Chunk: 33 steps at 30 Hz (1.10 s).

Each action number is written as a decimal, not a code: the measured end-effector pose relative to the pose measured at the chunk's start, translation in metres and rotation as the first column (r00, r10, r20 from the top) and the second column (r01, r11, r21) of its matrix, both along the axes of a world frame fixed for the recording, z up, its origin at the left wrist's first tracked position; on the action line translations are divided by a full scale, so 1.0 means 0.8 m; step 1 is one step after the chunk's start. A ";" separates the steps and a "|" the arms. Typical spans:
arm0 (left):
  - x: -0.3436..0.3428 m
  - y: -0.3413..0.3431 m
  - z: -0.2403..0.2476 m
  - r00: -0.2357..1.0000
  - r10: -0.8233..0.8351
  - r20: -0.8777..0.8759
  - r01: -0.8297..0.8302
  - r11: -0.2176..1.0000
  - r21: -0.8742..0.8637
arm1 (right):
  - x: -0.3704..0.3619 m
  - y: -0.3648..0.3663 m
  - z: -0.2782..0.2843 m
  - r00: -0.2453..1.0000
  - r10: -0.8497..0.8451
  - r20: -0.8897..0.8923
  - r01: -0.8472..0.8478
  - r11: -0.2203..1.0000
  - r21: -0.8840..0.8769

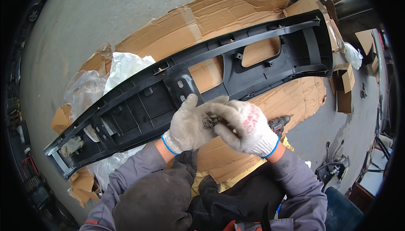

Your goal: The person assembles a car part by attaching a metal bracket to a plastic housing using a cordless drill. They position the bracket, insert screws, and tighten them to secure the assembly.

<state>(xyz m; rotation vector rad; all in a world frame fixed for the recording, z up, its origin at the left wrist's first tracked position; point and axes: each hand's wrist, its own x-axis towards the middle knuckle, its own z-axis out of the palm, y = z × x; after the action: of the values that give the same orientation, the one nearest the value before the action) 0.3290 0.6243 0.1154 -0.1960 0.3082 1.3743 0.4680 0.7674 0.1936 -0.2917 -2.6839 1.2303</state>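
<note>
My left hand (187,123), in a whitish knit glove with a blue cuff edge, is cupped around a small pile of dark grey metal clips (210,120). My right hand (249,126), gloved alike with red print on its back, curls over the pile. Its thumb and fingers bend inward at the clips; whether one is between them cannot be made out. Below both hands lies a long black plastic car bumper (253,75), its ribbed inner side facing up. Small brass-coloured clips (159,70) sit along its far edge.
Flattened cardboard (156,41) lies under the bumper. A cordless drill (279,122) rests right of my right hand. Clear plastic wrap (86,88) and a white sheet (126,68) are at the left. A small open box (344,89) stands beyond the bumper's right end.
</note>
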 end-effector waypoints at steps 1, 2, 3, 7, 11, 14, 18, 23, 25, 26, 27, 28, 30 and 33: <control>0.002 0.002 -0.002 1.000 0.013 0.016 -0.014 1.000 0.014 | 0.002 0.005 -0.004 0.999 -0.029 -0.030 0.030 0.999 0.032; 0.002 0.003 -0.002 0.999 0.025 0.030 -0.026 0.999 0.029 | 0.007 0.007 -0.008 0.996 -0.063 -0.059 0.066 0.996 0.054; 0.001 0.004 -0.002 0.999 0.027 0.041 -0.029 0.999 0.043 | 0.012 0.010 -0.012 0.996 -0.080 -0.025 0.081 0.994 0.068; 0.000 0.002 0.001 0.997 0.069 0.042 -0.067 0.997 -0.042 | 0.018 0.011 -0.019 0.996 -0.078 -0.033 0.079 0.996 0.044; -0.002 0.002 0.002 0.997 0.072 0.004 -0.072 0.997 -0.033 | 0.015 0.009 -0.017 0.997 -0.082 -0.005 0.083 0.994 0.066; -0.003 0.001 0.003 0.997 0.078 0.011 -0.078 0.996 -0.044 | 0.013 0.007 -0.018 0.993 -0.107 0.043 0.102 0.990 0.100; -0.002 0.002 0.010 0.997 0.076 0.006 -0.076 0.996 -0.038 | 0.008 0.003 -0.018 0.996 -0.056 0.065 0.047 0.989 0.141; -0.001 -0.001 0.005 0.999 0.039 0.006 -0.039 0.999 -0.018 | 0.008 0.000 -0.018 0.997 -0.016 0.081 -0.005 0.967 0.254; -0.001 0.000 0.005 1.000 0.023 0.004 -0.023 1.000 -0.021 | 0.009 0.000 -0.023 0.998 0.007 0.066 -0.024 0.965 0.261; 0.000 0.000 0.006 1.000 0.021 -0.004 -0.021 0.999 -0.035 | 0.008 0.001 -0.022 0.997 0.007 0.075 -0.025 0.969 0.247; 0.001 0.000 0.006 1.000 0.019 -0.011 -0.020 0.999 -0.048 | 0.008 0.001 -0.020 0.996 0.007 0.084 -0.026 0.972 0.233; 0.001 -0.001 0.004 1.000 0.019 -0.009 -0.019 0.999 -0.035 | 0.007 0.002 -0.019 0.996 0.007 0.093 -0.027 0.975 0.219; 0.001 -0.002 0.000 1.000 0.017 -0.005 -0.017 1.000 -0.007 | 0.007 0.001 -0.019 0.999 -0.004 0.031 -0.003 0.981 0.195; 0.000 0.000 -0.005 1.000 0.011 0.019 -0.011 1.000 0.018 | 0.010 0.000 -0.024 1.000 -0.021 0.006 0.020 0.994 0.110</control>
<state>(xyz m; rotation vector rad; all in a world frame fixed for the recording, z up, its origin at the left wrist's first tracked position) 0.3291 0.6240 0.1115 -0.1960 0.2795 1.3849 0.4763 0.7675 0.1743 -0.3078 -2.7355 1.0736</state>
